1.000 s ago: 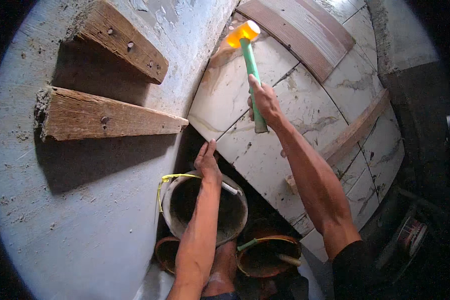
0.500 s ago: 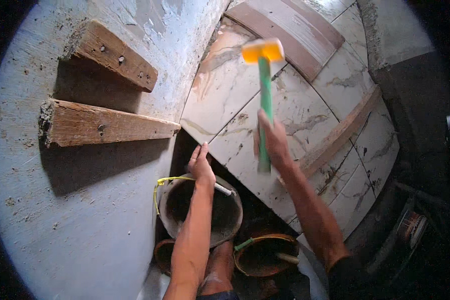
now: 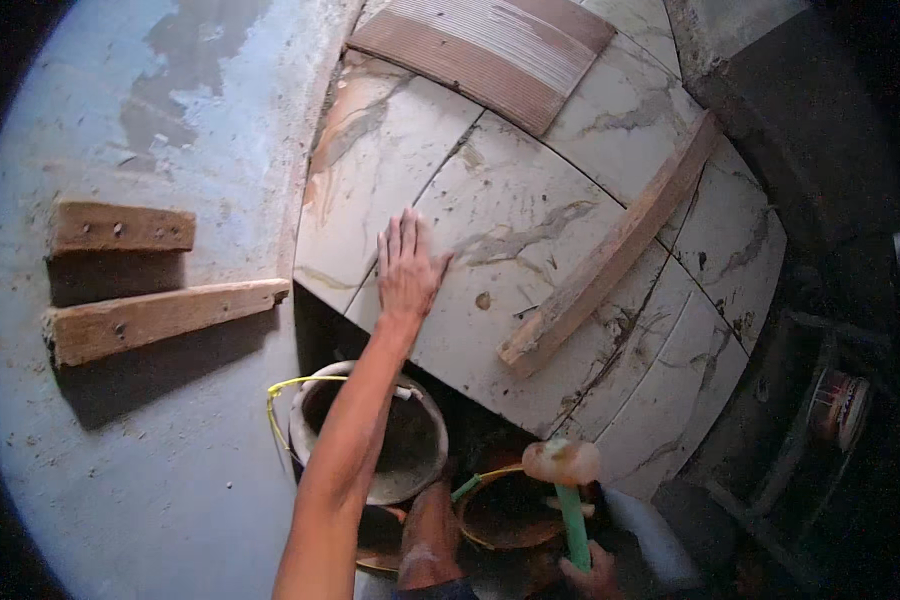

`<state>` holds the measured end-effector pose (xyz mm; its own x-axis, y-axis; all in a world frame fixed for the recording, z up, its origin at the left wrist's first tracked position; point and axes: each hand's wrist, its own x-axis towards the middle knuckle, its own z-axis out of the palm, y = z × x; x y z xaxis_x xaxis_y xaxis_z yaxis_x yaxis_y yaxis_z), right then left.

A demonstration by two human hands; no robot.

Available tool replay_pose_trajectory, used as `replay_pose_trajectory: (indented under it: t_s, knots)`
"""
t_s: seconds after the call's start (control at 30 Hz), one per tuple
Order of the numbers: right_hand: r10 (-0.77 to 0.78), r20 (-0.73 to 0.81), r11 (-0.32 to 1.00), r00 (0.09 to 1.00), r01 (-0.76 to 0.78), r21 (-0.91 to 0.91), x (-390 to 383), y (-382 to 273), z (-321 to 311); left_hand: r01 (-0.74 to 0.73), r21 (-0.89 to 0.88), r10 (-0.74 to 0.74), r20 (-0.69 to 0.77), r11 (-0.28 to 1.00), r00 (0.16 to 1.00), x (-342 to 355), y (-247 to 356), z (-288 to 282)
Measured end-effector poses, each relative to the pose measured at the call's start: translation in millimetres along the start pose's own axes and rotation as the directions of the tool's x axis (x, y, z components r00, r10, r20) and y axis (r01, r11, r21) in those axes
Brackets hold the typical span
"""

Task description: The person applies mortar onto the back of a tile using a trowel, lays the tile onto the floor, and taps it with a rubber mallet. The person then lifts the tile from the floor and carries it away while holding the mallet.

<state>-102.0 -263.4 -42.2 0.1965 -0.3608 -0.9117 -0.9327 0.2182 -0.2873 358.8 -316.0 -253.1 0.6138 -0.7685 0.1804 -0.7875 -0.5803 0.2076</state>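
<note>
My left hand lies with its fingers stretched out on the marbled floor tile, close to the dark joint with its neighbour. Low in the picture, my right hand is wrapped round the green handle of a mallet. The mallet's pale, orange-tinted head points upward, over the edge of a bucket and off the tiles. Beneath my left forearm stands a round bucket with a yellow cord handle, partly hidden by the arm.
A long wooden bar lies across the tiles. A ribbed brown tile rests face down at the back. Two wooden pieces jut from the blue wall. A second bucket stands by my leg, beside a dark gap.
The mallet has swung down from above the tiles to the lower right, near my body. My left hand has moved from the tile's edge onto its surface. The view has shifted.
</note>
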Motion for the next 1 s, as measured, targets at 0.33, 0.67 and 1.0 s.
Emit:
replay_pose_trajectory:
  t_s: [0.33, 0.67, 1.0]
  knots:
    - [-0.099, -0.425, 0.977, 0.900, 0.170, 0.131, 135.3, -20.5, -63.3, -0.149, 0.044, 0.151, -0.032, 0.988, 0.988, 158.9, 31.9, 60.8]
    - [-0.007, -0.408, 0.971, 0.913, 0.103, 0.214, 108.5, 4.7, -56.8, -0.035, 0.229, -0.022, 0.241, 0.973, 0.970, 203.2, 66.3, 51.9]
    - [0.037, -0.394, 0.967, 0.918, 0.066, 0.245, 75.5, 13.9, -39.3, -0.183, 0.175, 0.156, 0.156, 0.967, 0.975, 198.9, 62.2, 45.5]
